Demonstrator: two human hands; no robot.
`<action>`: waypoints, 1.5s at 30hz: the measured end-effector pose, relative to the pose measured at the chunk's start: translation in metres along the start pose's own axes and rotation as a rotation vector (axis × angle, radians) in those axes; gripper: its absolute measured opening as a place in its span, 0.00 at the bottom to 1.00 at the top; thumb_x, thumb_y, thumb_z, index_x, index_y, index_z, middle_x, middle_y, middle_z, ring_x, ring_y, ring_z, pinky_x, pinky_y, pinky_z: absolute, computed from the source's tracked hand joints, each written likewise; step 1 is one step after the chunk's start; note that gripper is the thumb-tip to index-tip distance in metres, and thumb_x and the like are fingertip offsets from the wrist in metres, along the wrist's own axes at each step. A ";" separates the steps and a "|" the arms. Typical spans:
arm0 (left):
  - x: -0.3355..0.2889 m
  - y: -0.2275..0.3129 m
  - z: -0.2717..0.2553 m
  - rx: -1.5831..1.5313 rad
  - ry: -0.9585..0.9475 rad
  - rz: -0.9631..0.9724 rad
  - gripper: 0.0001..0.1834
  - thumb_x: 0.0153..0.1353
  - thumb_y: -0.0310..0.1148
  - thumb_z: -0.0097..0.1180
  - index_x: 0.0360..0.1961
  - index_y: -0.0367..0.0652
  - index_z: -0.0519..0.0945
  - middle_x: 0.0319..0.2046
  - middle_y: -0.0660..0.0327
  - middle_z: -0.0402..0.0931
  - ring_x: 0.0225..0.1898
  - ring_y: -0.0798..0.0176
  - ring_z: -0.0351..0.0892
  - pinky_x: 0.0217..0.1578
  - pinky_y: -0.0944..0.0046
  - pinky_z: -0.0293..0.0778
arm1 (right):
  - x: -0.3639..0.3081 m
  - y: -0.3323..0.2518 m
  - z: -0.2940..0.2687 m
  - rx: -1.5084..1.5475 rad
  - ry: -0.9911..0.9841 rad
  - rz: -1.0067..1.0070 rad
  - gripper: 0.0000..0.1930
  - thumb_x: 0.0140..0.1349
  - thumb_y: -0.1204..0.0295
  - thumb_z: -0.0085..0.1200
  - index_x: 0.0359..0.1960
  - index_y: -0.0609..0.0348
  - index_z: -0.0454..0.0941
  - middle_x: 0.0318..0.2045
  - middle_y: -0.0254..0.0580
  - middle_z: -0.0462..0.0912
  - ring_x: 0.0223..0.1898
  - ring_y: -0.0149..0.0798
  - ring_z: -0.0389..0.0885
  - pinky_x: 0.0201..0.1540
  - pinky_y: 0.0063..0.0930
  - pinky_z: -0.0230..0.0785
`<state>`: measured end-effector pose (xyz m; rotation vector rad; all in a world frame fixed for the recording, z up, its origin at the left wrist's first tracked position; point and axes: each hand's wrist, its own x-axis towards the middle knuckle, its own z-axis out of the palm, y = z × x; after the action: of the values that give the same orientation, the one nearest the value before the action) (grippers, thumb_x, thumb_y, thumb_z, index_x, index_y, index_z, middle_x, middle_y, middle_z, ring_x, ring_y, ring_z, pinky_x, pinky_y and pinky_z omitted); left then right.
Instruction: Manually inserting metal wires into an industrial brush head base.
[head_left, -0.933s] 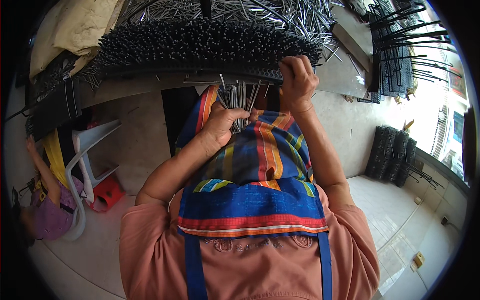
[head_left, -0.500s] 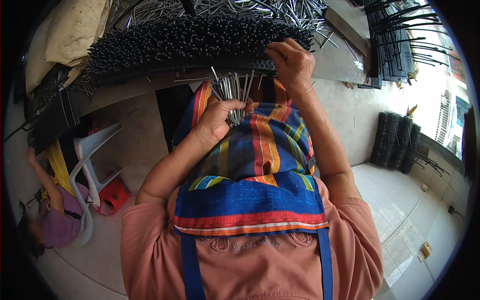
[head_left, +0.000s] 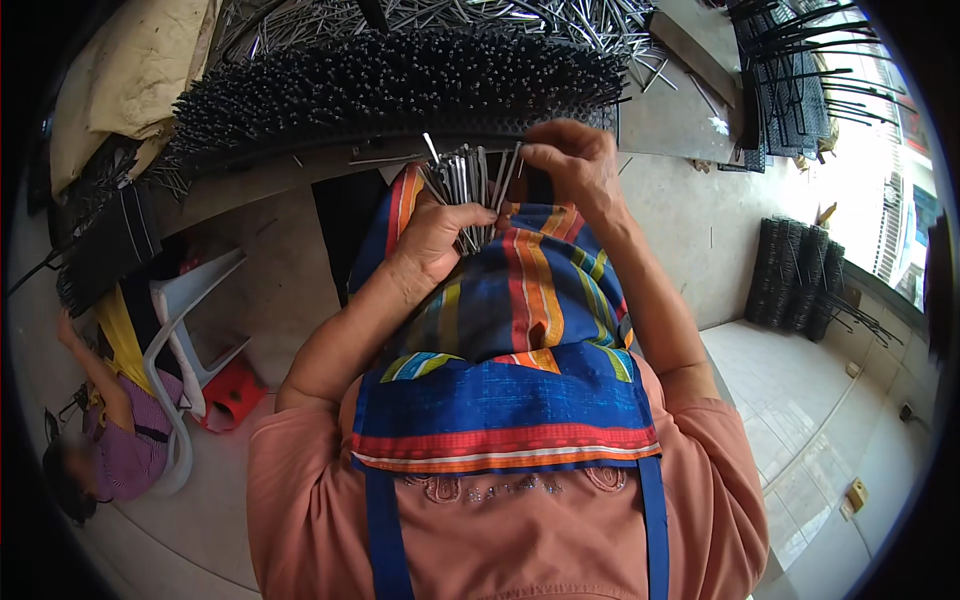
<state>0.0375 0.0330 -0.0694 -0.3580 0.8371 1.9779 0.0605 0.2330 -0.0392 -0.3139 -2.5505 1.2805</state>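
My left hand (head_left: 432, 238) is closed round a bundle of thin silvery metal rods (head_left: 458, 180), held upright above my striped apron (head_left: 540, 290). The rods fan out a little at the top. My right hand (head_left: 582, 168) is just right of the bundle, thumb and forefinger pinched at the upper end of one metal rod (head_left: 508, 172) that leans out from the rest. Straight ahead of both hands is a long black perforated panel (head_left: 400, 90), densely set with upright dark rods.
Loose metal rods (head_left: 560, 20) lie heaped behind the panel on the table (head_left: 660, 115). A flat bar (head_left: 690, 55) rests at the right. Black bundles (head_left: 790, 280) stand on the floor to the right. At left, another person (head_left: 125, 430) sits by a pale chair (head_left: 180, 400) and red container (head_left: 232, 395).
My right hand has come back from the panel's right end toward the bundle and now pinches a rod's end. The left hand keeps its hold in nearly the same place.
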 end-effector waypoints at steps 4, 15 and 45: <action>-0.007 0.002 0.008 0.116 0.024 0.037 0.18 0.47 0.12 0.56 0.42 0.34 0.80 0.37 0.54 0.83 0.35 0.58 0.85 0.40 0.61 0.82 | -0.012 -0.003 0.013 0.675 -0.305 0.516 0.03 0.58 0.76 0.61 0.30 0.63 0.81 0.18 0.31 0.77 0.16 0.21 0.66 0.19 0.15 0.54; -0.016 0.001 -0.023 0.104 0.257 0.090 0.14 0.53 0.17 0.57 0.42 0.35 0.80 0.30 0.57 0.81 0.30 0.61 0.83 0.31 0.62 0.80 | 0.021 -0.026 0.050 0.563 0.165 0.091 0.04 0.57 0.82 0.61 0.32 0.60 0.82 0.22 0.25 0.77 0.20 0.16 0.68 0.22 0.13 0.58; -0.012 0.001 -0.031 -0.011 0.237 0.062 0.11 0.54 0.18 0.59 0.40 0.34 0.80 0.30 0.54 0.82 0.30 0.57 0.84 0.30 0.61 0.80 | 0.023 -0.019 0.069 -0.159 0.085 -0.236 0.05 0.51 0.75 0.65 0.30 0.58 0.82 0.26 0.42 0.80 0.25 0.44 0.82 0.27 0.30 0.72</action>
<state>0.0407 0.0032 -0.0850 -0.5875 0.9964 2.0233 0.0142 0.1775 -0.0599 -0.0916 -2.5318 0.9619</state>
